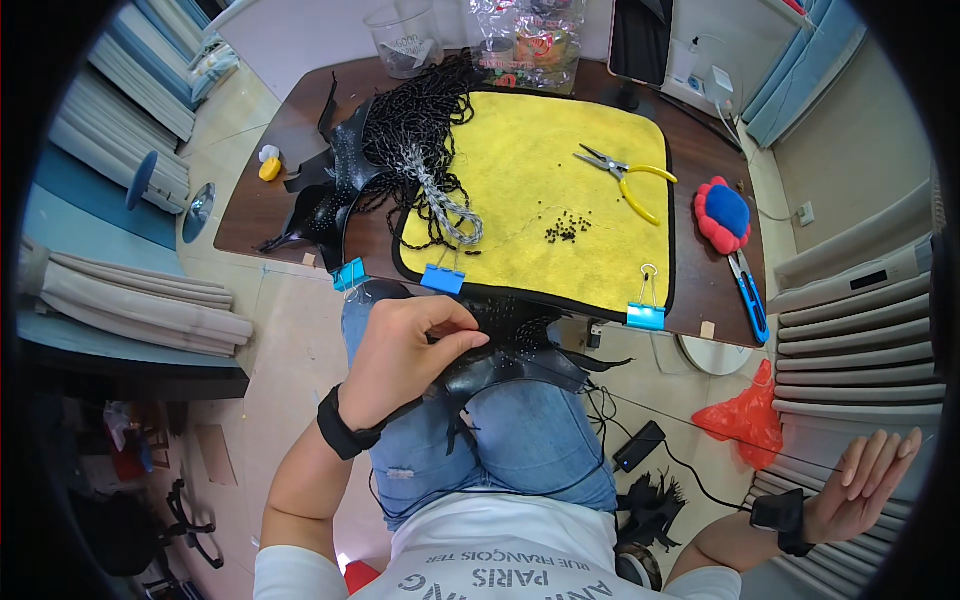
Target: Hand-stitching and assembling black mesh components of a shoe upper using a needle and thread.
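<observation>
A black leather-like piece (515,375) with rows of small holes and pointed ends lies across my lap, partly under the mat's near edge. My left hand (405,345) is over its left part, thumb and forefinger pinched together at its surface. From the piece a dark thread (700,430) stretches taut to the far right. There my right hand (865,485) is drawn out wide, fingers together around the thread's end. A thin sliver, perhaps a needle, shows at its fingertips. On the yellow mat (520,150) lie loose black beads (568,228) and yellow-handled pliers (630,180).
Braided black cords (415,110), a grey-white cord bundle (430,195) and more black leather pieces (345,170) lie left. Blue binder clips (443,278) line the near edge. A pincushion (722,215), blue-handled scissors (748,300) and a phone (640,40) are right.
</observation>
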{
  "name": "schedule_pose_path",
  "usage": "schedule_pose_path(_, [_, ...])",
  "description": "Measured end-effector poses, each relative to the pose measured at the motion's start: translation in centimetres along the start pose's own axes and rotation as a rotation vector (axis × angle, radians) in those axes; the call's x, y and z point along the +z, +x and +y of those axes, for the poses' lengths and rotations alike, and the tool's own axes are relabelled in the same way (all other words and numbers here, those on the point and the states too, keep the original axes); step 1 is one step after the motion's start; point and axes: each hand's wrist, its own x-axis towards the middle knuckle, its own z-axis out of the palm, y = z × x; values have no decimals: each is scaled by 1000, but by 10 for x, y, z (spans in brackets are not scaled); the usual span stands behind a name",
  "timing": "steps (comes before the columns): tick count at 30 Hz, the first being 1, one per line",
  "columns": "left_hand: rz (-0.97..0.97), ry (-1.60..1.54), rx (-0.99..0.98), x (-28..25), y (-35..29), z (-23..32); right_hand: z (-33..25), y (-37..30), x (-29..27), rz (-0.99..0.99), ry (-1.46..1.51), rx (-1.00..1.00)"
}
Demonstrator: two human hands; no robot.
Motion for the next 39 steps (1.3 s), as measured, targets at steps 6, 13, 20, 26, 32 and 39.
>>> schedule_pose_path(6, [-49, 60, -68, -2, 2, 14, 0, 1, -1, -1, -36, 7])
schedule_pose_path(13, [48, -14, -112, -4, -1, 4, -1, -6, -9, 26, -156, 14])
schedule_pose_path(20, [71, -168, -238, -1, -3, -7, 5, -14, -14, 90, -307, 51])
schedule_pose_path(26, [77, -113, -247, 0, -3, -15, 9, -16, -17, 110, -318, 60])
schedule_pose_path(32, [69, -145, -262, 3, -4, -19, 13, -19, -21, 117, -312, 95])
schedule_pose_path(39, [91, -254, -346, -3, -6, -28, 20, -21, -25, 155, -311, 202])
